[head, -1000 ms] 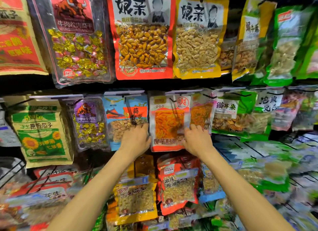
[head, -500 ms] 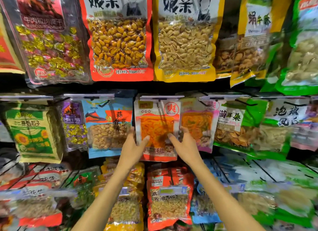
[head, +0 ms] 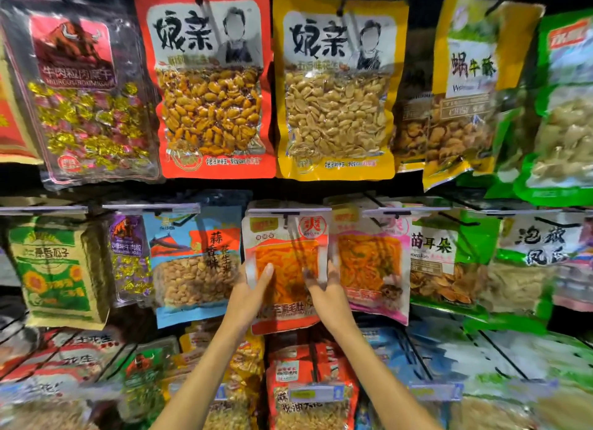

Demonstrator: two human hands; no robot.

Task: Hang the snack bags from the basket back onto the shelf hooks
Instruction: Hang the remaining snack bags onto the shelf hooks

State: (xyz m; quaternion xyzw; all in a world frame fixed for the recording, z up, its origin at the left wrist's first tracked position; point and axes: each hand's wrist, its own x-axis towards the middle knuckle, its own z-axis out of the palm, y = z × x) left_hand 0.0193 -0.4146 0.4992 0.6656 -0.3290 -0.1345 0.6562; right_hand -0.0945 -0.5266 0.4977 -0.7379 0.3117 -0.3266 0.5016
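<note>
We have the orange snack bag (head: 285, 269) up at the middle row of the display, its top edge tucked under the clear label strip (head: 288, 210) where a dark hook (head: 285, 218) juts forward. The left hand (head: 253, 296) grips its left edge with the thumb laid on the front. The right hand (head: 327, 296) grips the right edge the same way, so our hands sit apart, one on each side of the bag. We judge this to be the hanging step itself. We cannot tell whether the hang hole is already over the prong, so the next move calls for sliding the bag back along the hook, letting it settle straight, then letting go one hand at a time. The bag is a flat, glossy film pouch with a clear window showing orange strips, limp enough to buckle if squeezed. Just left of it hangs a blue peanut bag (head: 195, 263), and just right a pink-edged bag (head: 369, 263) of similar strips. Above it hang a red peanut bag (head: 208, 86) and a yellow peanut bag (head: 337, 89), both vacuum-tight and lumpy. Below it sits a red bag (head: 308, 394), blurred. The basket is out of view.
</note>
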